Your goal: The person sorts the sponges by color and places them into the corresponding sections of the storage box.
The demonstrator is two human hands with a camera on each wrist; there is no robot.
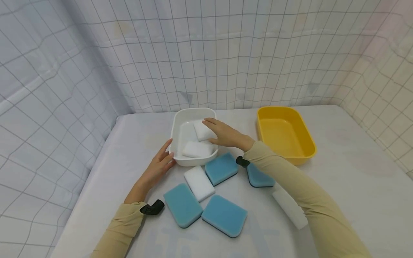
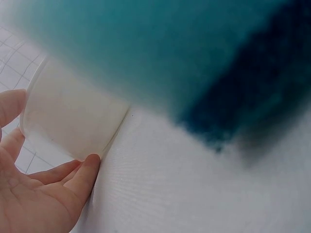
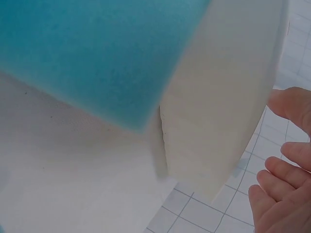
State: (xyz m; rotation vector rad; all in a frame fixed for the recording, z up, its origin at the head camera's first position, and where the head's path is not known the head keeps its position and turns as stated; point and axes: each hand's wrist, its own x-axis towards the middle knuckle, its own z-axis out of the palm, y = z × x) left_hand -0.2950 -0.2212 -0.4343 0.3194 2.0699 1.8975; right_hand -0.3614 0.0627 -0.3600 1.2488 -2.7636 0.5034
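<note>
My left hand [image 1: 157,167] rests against the front left side of a white tub [image 1: 188,162], fingers fairly straight along its wall. In the left wrist view the fingertips [image 2: 90,165] touch the tub's outer wall near the table. My right hand [image 1: 222,133] reaches over the tub's right rim with fingers extended and holds nothing. Its thumb [image 3: 286,103] is right at the rim in the right wrist view. Inside the tub lie two white sponges, a front one [image 1: 196,149] and a back one [image 1: 201,132] partly covered by the right hand.
A yellow tub [image 1: 282,134] stands to the right. In front lie several blue sponges with dark undersides, among them one [image 1: 221,167] close to the white tub. A white sponge [image 1: 199,183] lies between them; another [image 1: 290,208] is partly under the right sleeve [image 1: 290,179].
</note>
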